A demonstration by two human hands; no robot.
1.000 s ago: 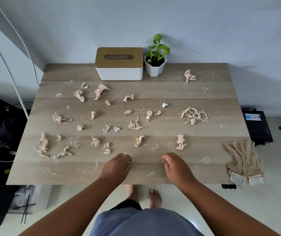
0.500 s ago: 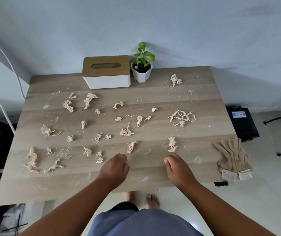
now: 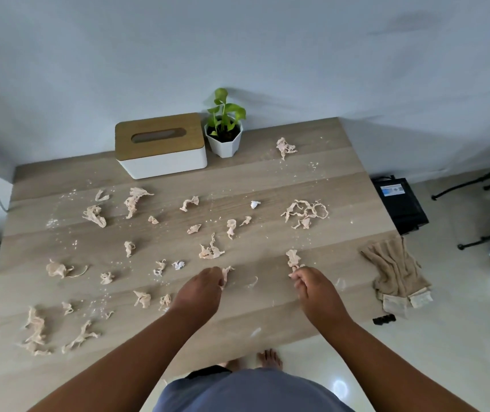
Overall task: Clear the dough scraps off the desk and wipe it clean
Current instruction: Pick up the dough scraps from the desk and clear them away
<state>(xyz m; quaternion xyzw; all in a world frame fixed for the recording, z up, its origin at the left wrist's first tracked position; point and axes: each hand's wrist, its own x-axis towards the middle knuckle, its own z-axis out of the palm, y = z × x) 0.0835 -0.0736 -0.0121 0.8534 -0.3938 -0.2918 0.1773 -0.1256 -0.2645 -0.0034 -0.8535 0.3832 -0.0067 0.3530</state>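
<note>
Head view: wooden worktop (image 3: 267,316) against pale wall, littered w/ beige dough scraps (image 3: 211,251) and flour specks across most of surface. Left hand (image 3: 200,289) near front-centre, knuckles up, fingers curled, pinching a small scrap (image 3: 226,273) at its fingertips. Right hand (image 3: 312,285) to the right of it, fingers curled, pinching lower end of another scrap (image 3: 293,258) that lies just beyond the fingertips. Hands apart, bare worktop w/ a thin dough sliver (image 3: 254,282) between them.

Loopy tangle of dough strips (image 3: 306,212) mid-right; lone scrap (image 3: 285,147) far back right. Long ragged pieces (image 3: 37,331) at front-left corner. Small white crumpled bit (image 3: 254,204) centre-back, another (image 3: 178,265) nearer the left hand.

Back edge: white tissue box w/ wood lid (image 3: 160,144), white pot w/ green plant (image 3: 225,135) just beside it on the right. Beige cloth (image 3: 395,272) draped over right edge of worktop, tags hanging. Black box (image 3: 401,203) on floor beyond right edge. Bare feet (image 3: 269,358) visible below front edge.
</note>
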